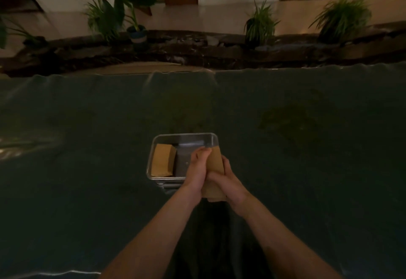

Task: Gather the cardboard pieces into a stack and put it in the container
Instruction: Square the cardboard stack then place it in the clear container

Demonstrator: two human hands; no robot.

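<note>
A stack of brown cardboard pieces (pixel 214 164) is held between both my hands, tilted over the right near corner of a metal container (pixel 167 136). My left hand (pixel 196 169) presses its left side and my right hand (pixel 228 180) wraps its right side and lower end. Another brown cardboard stack (pixel 163 160) lies inside the container's left half. The container's right half is partly hidden behind my hands.
The container sits on a dark green cloth-covered table (pixel 87 147). A flat cardboard sheet (pixel 140 68) lies past the table's far edge. Potted plants (pixel 260 24) stand on a dark ledge behind it.
</note>
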